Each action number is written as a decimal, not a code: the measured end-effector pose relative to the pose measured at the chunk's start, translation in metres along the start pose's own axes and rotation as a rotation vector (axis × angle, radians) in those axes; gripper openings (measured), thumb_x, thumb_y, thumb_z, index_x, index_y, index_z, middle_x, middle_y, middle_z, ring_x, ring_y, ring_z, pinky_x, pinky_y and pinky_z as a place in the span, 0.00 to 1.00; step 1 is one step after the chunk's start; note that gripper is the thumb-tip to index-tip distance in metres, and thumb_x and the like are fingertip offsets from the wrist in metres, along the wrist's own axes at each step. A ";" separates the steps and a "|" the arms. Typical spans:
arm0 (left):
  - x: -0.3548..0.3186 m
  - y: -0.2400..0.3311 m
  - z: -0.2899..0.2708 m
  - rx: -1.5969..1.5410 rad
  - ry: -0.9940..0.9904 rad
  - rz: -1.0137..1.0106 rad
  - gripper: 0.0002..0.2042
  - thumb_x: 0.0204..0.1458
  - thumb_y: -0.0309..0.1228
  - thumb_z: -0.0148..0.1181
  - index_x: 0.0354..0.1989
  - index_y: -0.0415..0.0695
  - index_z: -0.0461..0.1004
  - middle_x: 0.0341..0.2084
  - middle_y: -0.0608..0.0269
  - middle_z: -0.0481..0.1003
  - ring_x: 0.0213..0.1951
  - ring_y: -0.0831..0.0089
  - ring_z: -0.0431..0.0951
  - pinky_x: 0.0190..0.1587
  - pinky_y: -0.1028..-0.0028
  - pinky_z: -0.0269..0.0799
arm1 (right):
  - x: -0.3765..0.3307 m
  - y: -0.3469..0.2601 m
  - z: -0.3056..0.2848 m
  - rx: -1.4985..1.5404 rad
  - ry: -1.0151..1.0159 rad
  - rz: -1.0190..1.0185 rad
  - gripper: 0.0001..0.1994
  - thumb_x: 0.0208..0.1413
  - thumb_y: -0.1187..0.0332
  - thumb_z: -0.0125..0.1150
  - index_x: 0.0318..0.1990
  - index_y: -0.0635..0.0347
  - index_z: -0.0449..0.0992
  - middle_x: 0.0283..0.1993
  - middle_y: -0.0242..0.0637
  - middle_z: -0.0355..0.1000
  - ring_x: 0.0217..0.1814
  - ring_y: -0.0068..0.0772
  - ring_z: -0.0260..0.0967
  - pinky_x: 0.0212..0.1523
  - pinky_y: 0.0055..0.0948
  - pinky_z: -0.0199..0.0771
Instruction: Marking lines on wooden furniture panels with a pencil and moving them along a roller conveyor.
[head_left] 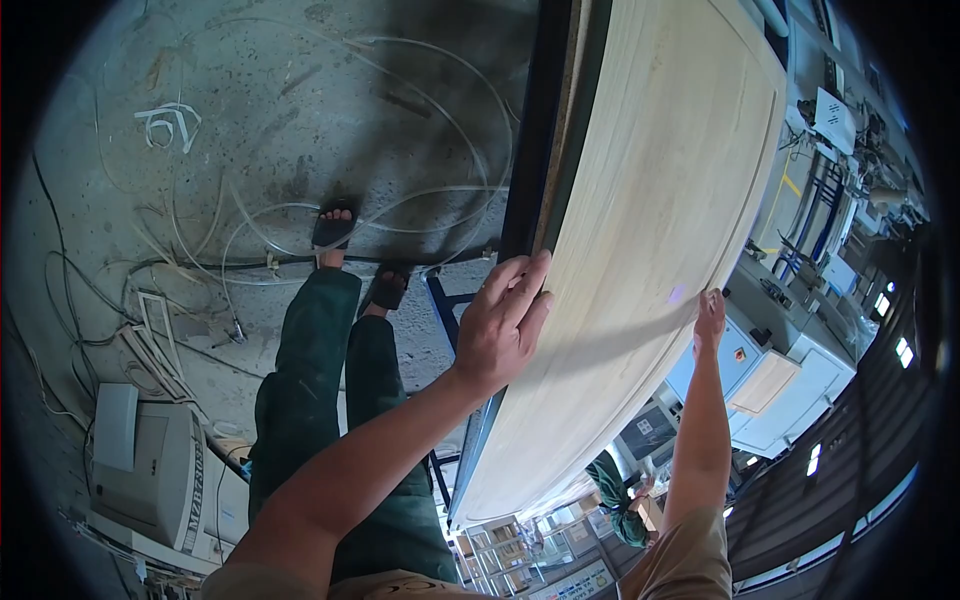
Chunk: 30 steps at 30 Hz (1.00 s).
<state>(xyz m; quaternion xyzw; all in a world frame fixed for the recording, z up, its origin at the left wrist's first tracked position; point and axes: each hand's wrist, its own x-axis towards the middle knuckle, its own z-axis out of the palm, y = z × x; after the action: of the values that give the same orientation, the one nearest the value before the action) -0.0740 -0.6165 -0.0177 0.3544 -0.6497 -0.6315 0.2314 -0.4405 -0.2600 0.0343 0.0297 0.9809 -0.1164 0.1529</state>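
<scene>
A long pale wooden door panel (640, 170) with a grooved border stretches up and away in front of me. My left hand (502, 325) is at its left edge, fingers bent over the rim and thumb side against the wood. Across the panel, my right hand (709, 318) grips the opposite edge, its fingers partly hidden there. Along the left side, beneath the panel, run a dark edge strip (575, 130) and a dark blue metal frame (528, 150). A small purple light spot (677, 294) falls on the wood near my right hand.
Clear hoses (440, 110) and dark cables (65, 255) loop over the concrete floor (280, 90) by my feet. A grey cabinet (150, 470) stands lower left. Right of the panel is a pale machine (800, 390). Another person in green (622, 500) is beyond the panel's lower end.
</scene>
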 end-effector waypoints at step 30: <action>-0.002 -0.004 0.000 -0.002 0.013 -0.013 0.26 0.60 0.26 0.66 0.68 0.46 0.73 0.52 0.56 0.75 0.42 0.65 0.82 0.42 0.71 0.83 | 0.008 0.003 0.001 0.097 -0.043 0.039 0.33 0.67 0.59 0.67 0.74 0.60 0.61 0.73 0.48 0.65 0.75 0.40 0.62 0.73 0.35 0.62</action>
<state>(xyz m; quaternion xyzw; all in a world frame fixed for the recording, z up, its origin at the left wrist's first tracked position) -0.0723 -0.6151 -0.0217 0.3624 -0.6453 -0.6312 0.2321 -0.4479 -0.2570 0.0300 0.0535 0.9699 -0.1613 0.1744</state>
